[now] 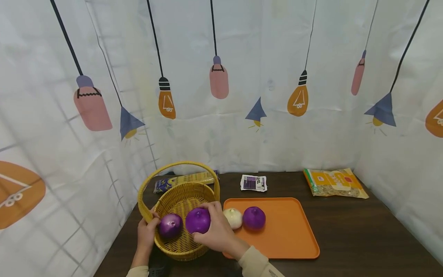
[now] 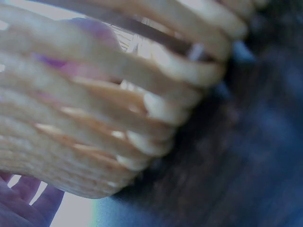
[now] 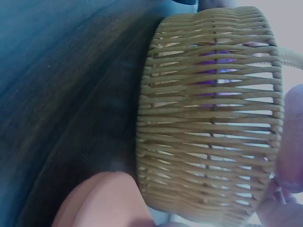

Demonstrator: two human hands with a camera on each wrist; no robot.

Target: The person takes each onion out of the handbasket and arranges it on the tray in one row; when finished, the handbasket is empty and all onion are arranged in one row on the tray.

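Note:
My left hand (image 1: 147, 231) grips the left side of a yellow wicker basket (image 1: 185, 256), at the foot of its arched handle. A purple onion (image 1: 171, 226) lies in the basket on that side. Over the basket's right half, my right hand (image 1: 219, 227) holds a second purple onion (image 1: 198, 221) between thumb and fingers. In the left wrist view, the woven wall (image 2: 94, 118) fills much of the picture. Beside the basket, an orange tray (image 1: 282, 234) carries a white onion (image 1: 233, 218), partly hidden by my right hand, and another purple onion (image 1: 254, 218).
Behind the basket lies a long yellow-and-blue packet (image 1: 187, 181). A small white-and-purple sachet (image 1: 253, 183) sits behind the tray, and a yellow bag (image 1: 335, 183) lies at the back right. A printed curtain (image 1: 235, 142) borders the dark table (image 1: 353, 234).

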